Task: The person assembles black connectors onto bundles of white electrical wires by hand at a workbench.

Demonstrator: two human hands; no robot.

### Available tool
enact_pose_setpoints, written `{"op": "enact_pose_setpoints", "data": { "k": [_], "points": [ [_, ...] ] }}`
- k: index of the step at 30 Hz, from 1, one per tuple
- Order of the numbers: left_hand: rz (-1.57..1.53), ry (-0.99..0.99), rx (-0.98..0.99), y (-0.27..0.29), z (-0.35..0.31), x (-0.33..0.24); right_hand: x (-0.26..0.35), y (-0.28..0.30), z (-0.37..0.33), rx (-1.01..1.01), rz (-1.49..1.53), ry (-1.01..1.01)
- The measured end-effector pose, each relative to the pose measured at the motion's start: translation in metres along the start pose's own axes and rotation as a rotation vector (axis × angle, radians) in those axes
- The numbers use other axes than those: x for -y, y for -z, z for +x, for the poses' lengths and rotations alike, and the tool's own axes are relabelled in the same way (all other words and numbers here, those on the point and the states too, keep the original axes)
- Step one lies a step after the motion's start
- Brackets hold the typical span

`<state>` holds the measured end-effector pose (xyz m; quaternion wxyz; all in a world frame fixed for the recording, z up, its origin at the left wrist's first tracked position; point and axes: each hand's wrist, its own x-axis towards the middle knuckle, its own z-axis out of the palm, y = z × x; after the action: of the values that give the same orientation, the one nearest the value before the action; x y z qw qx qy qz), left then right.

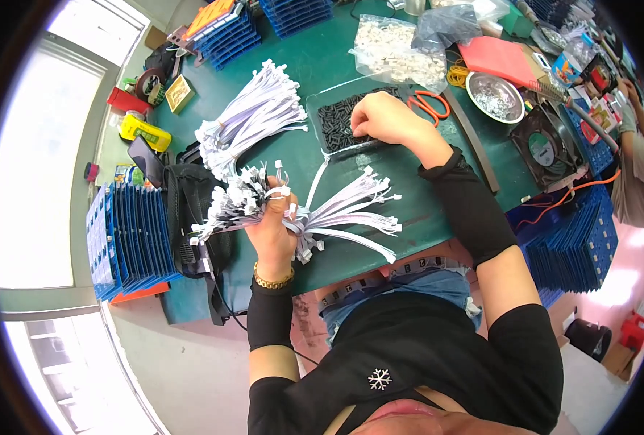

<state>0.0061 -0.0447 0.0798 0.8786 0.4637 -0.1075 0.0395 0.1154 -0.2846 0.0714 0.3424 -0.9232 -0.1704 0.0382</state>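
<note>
White-tipped ribbon cables, a fanned bundle (322,214), sit clenched in the left hand (275,228) above the near edge of the green tabletop (409,210). The right hand (383,119) rests in a clear tray of small black parts (340,119), fingers (358,125) curled onto them. A second cable bundle (253,116) lies beyond; orange-handled scissors (430,107) just beside the right hand.

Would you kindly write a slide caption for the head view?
Left hand grips a bundle of white ribbon cables; right hand reaches into a tray of small black parts.

Black arm sleeves, gold bracelet (273,280).
</note>
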Motion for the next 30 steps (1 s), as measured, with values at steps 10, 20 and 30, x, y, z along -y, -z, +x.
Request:
{"op": "enact_pose_setpoints", "data": {
  "k": [10,20,30],
  "points": [
    [0.18,0.022,-0.044,0.004,-0.005,-0.001,0.047,-0.002,-0.019,-0.365,0.488,0.478],
    [0.299,0.019,0.003,0.01,-0.008,0.002,0.075,-0.007,-0.029,-0.527,0.423,0.593],
    [0.362,0.042,0.012,0.006,-0.008,0.002,0.022,0.005,-0.001,-0.653,-0.258,0.426]
  ]
}}
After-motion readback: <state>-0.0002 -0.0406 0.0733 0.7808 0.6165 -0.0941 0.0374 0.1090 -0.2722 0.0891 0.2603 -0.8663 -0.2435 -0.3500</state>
